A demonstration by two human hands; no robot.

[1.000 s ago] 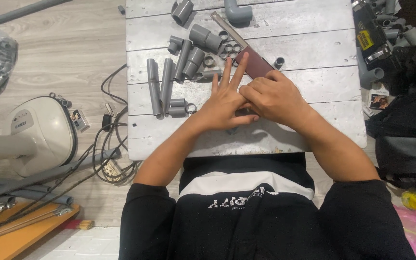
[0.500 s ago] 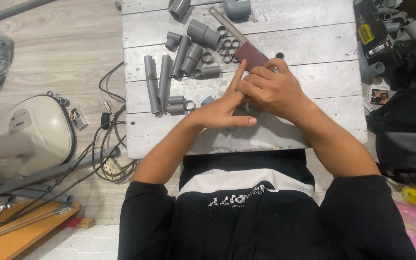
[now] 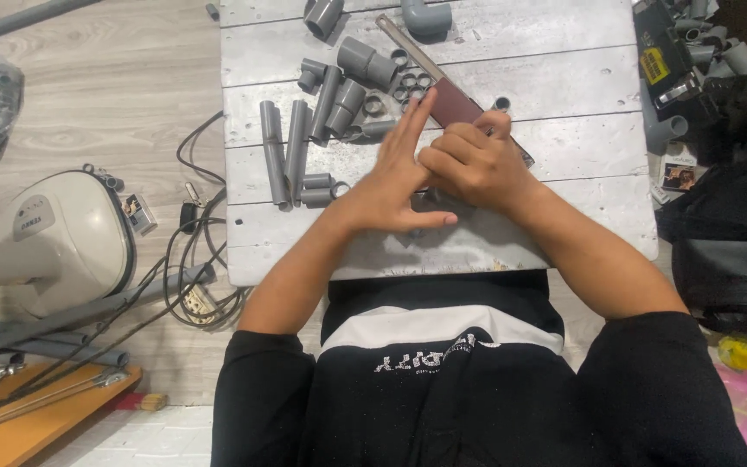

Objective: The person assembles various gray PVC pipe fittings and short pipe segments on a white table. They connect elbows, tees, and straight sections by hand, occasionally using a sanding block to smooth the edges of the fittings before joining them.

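Fingers of my left hand are spread flat and released, lying right beside the sanding strip, a long bar with a dark reddish-brown face set diagonally on the white plank table. My right hand is clenched over the strip's near end; I cannot tell whether a small part is pinched inside that fist. My worry is a slip: if the right hand skids along the abrasive, the outstretched left fingertips could get scraped, or the bar could swing into the grey rings and scatter them. Left of the hands, grey pipe pieces crowd the table, with cables over the edge; more fittings are heaped on the right.
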